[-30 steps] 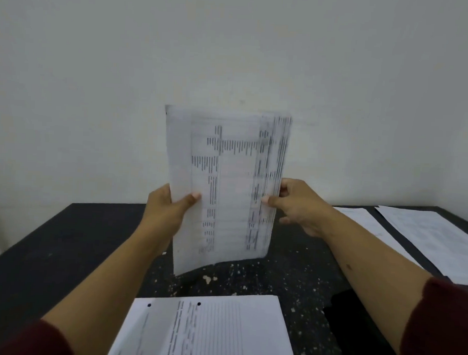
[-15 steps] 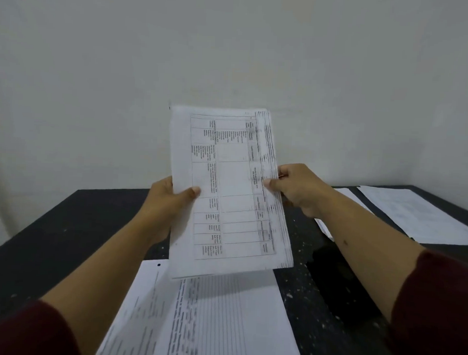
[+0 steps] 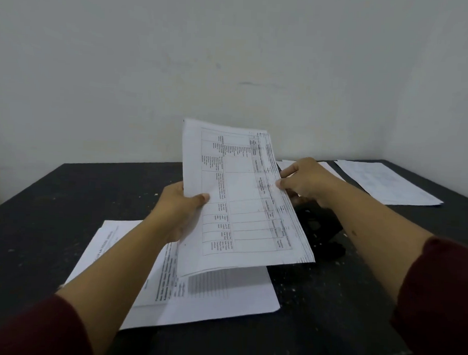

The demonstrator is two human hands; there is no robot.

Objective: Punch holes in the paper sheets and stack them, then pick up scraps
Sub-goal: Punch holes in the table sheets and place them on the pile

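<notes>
Both hands hold one sheaf of printed sheets [image 3: 242,202] clear of the black table [image 3: 92,198], tilted so that its face turns up toward the camera; the left hand [image 3: 179,212] pinches the sheaf's 9 o'clock edge, thumb on the printed face and fingers hidden behind, while the right hand [image 3: 305,181] pinches the 3 o'clock edge the same way, so both sets of fingers are closed on the paper; the sheaf's long axis runs from about 11 o'clock, at the far top corner, down to 5 o'clock at the near corner, and the sheets are fanned slightly along the right edge, so they do not look squared; the relation that matters is with the black hole punch [image 3: 315,229], which sits on the table at roughly 4 o'clock from the sheaf's middle, partly hidden under its right edge and just below the right hand; that hand is clearly the nearer of the two; whether the punch's mouth faces the paper cannot be told; at 6 o'clock below the sheaf lies the stack of sheets [image 3: 203,296], flat on the table; more loose sheets [image 3: 382,184] lie at 2 o'clock, well apart; pale scraps [image 3: 292,290] speckle the tabletop around the punch; my judgement is that the sheaf goes either to the punch or down onto the stack, and I cannot tell which, since no holes are visible in it.
</notes>
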